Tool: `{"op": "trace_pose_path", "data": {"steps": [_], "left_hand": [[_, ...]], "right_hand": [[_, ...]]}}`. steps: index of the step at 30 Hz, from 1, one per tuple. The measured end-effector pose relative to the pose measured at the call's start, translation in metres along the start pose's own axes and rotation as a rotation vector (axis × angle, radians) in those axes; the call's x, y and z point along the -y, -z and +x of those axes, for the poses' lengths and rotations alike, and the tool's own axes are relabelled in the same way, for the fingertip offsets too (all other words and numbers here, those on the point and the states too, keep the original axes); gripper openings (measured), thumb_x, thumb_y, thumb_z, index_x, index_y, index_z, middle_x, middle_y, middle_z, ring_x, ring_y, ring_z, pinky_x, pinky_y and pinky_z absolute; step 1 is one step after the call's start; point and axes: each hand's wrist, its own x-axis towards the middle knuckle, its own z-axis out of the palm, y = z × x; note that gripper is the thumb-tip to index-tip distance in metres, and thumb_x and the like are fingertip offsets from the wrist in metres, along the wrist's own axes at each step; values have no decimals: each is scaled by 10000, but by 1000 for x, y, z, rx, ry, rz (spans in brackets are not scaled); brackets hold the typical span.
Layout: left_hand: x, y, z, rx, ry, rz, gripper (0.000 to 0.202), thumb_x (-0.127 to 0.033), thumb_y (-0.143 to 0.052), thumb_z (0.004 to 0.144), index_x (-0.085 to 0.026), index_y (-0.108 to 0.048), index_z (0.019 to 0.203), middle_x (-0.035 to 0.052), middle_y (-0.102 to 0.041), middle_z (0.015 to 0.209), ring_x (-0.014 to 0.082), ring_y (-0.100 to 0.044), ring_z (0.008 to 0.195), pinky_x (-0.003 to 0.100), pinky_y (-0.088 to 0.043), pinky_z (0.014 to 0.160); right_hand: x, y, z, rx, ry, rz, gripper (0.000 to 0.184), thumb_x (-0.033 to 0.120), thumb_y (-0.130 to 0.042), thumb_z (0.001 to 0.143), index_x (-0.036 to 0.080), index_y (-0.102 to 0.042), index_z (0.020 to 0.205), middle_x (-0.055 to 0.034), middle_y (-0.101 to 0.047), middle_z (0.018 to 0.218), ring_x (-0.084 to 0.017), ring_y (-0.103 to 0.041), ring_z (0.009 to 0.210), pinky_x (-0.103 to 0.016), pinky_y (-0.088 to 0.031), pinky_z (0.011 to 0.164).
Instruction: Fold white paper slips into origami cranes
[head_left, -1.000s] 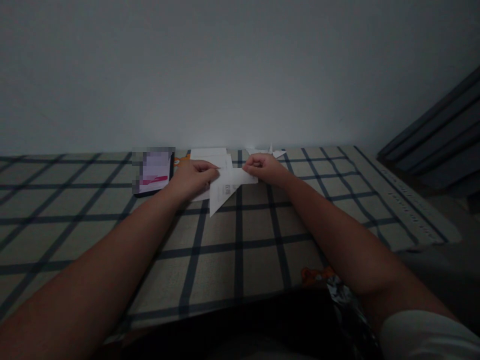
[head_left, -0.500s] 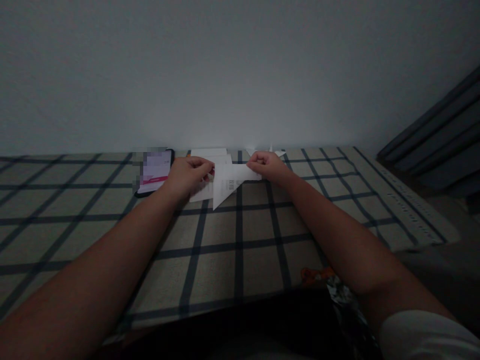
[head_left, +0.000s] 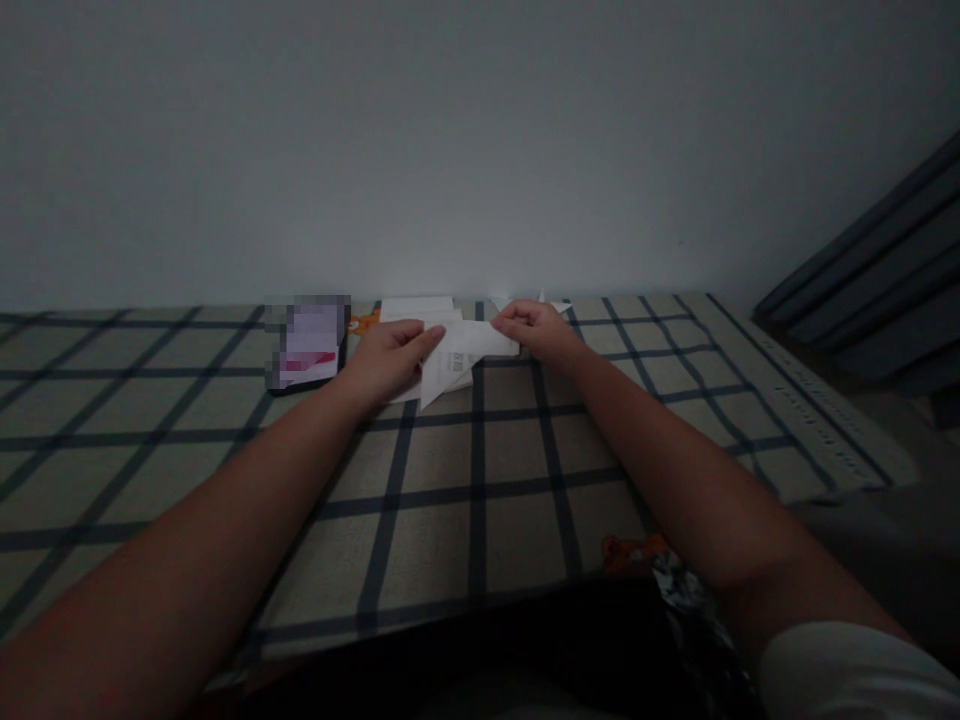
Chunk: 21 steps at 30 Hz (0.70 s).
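A white sheet of paper (head_left: 461, 358), folded to a point that hangs down at the left, is held between both hands just above the checked cloth (head_left: 480, 470). My left hand (head_left: 390, 355) pinches its left side, fingers pressed against the sheet. My right hand (head_left: 536, 332) is closed on the paper's upper right edge. Faint grey print shows on the sheet's face.
A phone (head_left: 307, 345) with a lit screen lies left of my left hand. More white sheets (head_left: 416, 305) and a small folded paper shape (head_left: 551, 305) lie behind the hands by the wall. A crinkled wrapper (head_left: 660, 565) sits at the near edge. Dark slats stand at right.
The folded paper has risen slightly and shifted toward the wall. My left hand's fingers have stretched further along the sheet. My right hand stayed nearly where it was.
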Motion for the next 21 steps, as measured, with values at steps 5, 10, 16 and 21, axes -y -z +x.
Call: {"op": "trace_pose_path", "data": {"steps": [5, 10, 16, 21], "left_hand": [[0, 2, 1, -28, -66, 29, 346, -514, -628, 826, -192, -607, 700, 7, -561, 615, 146, -505, 557, 245, -337, 478], [2, 0, 3, -8, -49, -50, 346, -529, -600, 837, -200, -575, 734, 9, -573, 639, 155, -522, 575, 250, -349, 508], [-5, 3, 0, -119, -134, 270, 392, -517, -515, 899, -215, -493, 650, -7, -484, 587, 153, -450, 574, 271, -268, 516], [-12, 6, -2, -144, -181, 426, 411, -471, -490, 921, -224, -423, 600, -9, -434, 568, 158, -429, 576, 299, -261, 544]], "right_hand": [[1, 1, 0, -8, -35, -36, 299, 440, -607, 900, 170, -623, 773, 34, -527, 555, -98, -478, 491, -232, -359, 474], [-4, -1, 2, -22, -8, -3, 386, 513, -593, 919, 186, -573, 716, 32, -526, 553, -91, -488, 508, -221, -380, 495], [-8, -2, 2, 11, -27, 42, 463, 608, -580, 896, 197, -534, 689, 33, -529, 554, -90, -477, 508, -227, -380, 503], [-4, -3, 0, -16, -15, -12, 492, 615, -583, 890, 195, -525, 640, 37, -511, 518, -84, -448, 504, -230, -363, 520]]}}
